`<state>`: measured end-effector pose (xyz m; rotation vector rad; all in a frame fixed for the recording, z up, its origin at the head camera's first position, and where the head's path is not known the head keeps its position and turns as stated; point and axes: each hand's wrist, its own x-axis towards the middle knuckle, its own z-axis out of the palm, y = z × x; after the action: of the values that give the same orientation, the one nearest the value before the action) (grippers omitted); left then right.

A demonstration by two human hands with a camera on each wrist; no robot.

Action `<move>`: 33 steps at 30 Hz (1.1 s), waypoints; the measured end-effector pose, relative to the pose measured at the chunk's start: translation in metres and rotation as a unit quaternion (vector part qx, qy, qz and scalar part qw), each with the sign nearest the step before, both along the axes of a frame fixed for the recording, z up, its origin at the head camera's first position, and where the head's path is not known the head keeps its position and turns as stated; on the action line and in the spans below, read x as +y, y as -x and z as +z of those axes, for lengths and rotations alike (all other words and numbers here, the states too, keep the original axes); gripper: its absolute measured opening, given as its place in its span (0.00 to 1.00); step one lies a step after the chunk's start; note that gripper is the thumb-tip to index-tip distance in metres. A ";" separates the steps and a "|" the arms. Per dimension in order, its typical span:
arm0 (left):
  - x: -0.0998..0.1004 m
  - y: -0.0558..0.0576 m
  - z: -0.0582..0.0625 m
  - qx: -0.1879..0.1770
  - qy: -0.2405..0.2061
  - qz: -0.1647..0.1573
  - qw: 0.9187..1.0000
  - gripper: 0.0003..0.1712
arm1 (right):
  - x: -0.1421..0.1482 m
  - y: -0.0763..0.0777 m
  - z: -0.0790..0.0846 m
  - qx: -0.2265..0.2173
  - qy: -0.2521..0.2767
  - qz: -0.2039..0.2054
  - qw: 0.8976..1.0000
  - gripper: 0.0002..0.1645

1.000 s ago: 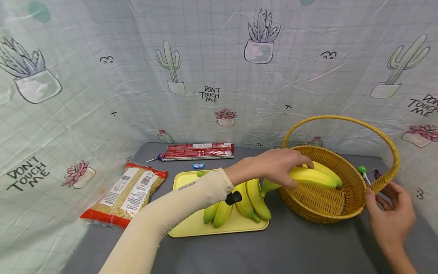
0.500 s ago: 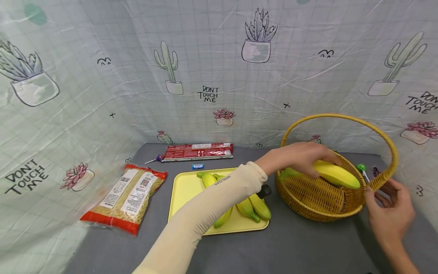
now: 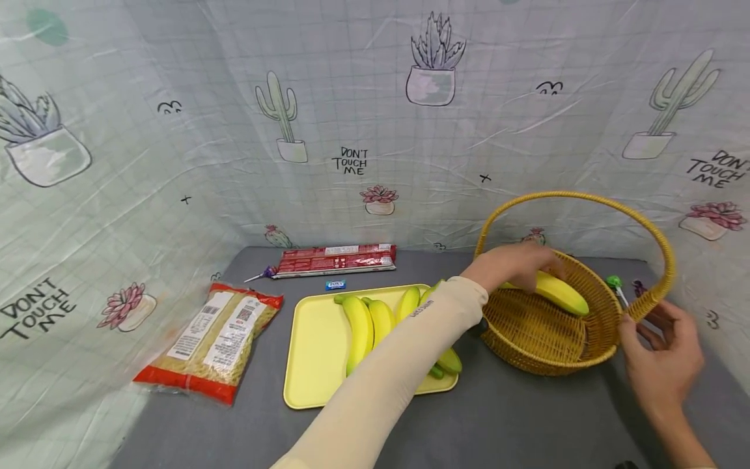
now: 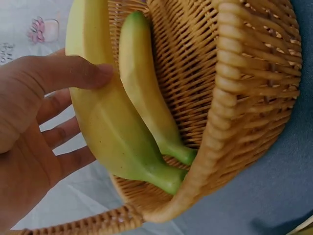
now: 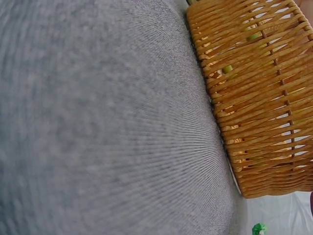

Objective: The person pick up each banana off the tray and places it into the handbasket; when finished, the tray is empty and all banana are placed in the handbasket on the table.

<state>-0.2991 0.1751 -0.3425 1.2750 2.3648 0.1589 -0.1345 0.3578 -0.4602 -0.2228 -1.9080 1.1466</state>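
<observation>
My left hand [image 3: 521, 264] reaches into the wicker basket [image 3: 530, 326] and holds a yellow-green banana [image 4: 115, 122]. In the left wrist view its thumb lies across the banana, with the other fingers behind. Beside it, a second banana [image 4: 146, 78] lies against the woven inside. My right hand [image 3: 665, 355] grips the base of the basket's handle [image 3: 650, 303] on the right side. The right wrist view shows mostly the basket's outer wall [image 5: 264, 103] and the grey table.
Several bananas [image 3: 360, 326] lie on a yellow tray [image 3: 313, 355], partly hidden by the left sleeve. Behind it are red packets [image 3: 334, 260], a small blue sweet [image 3: 336, 284] and a purple lollipop [image 3: 268, 271]. A pasta bag [image 3: 219, 342] lies left; a green lollipop [image 3: 614, 281] right.
My left hand has carried the banana from the basket's left rim down inside it, then shifted slightly back left. The right hand keeps its grip on the handle base.
</observation>
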 end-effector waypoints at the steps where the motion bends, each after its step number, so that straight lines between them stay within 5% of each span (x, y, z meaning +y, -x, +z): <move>1: 0.001 0.000 -0.002 -0.006 0.007 0.014 1.000 0.33 | 0.000 0.000 0.000 0.000 0.001 0.002 1.000 0.32; 5: 0.005 0.000 -0.008 -0.010 0.011 0.058 0.998 0.34 | -0.002 0.002 0.000 0.006 0.002 0.008 1.000 0.31; 8: 0.009 -0.004 -0.015 0.007 -0.001 0.062 0.998 0.30 | -0.003 0.002 0.002 0.011 0.002 0.008 1.000 0.30; 16: 0.018 -0.012 -0.034 0.045 0.010 0.052 0.998 0.25 | -0.008 0.000 0.003 0.015 -0.006 0.016 1.000 0.30; 26: 0.013 -0.011 -0.038 0.119 0.048 0.019 0.992 0.25 | -0.003 0.001 -0.002 0.048 -0.022 0.057 0.997 0.30; 33: 0.006 -0.005 -0.035 0.099 0.028 0.009 0.995 0.26 | 0.004 -0.002 0.000 0.052 -0.033 0.055 0.997 0.30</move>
<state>-0.2940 0.1811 -0.3776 1.2970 2.5284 -0.0300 -0.1324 0.3621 -0.4607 -0.0209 -1.8809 1.1435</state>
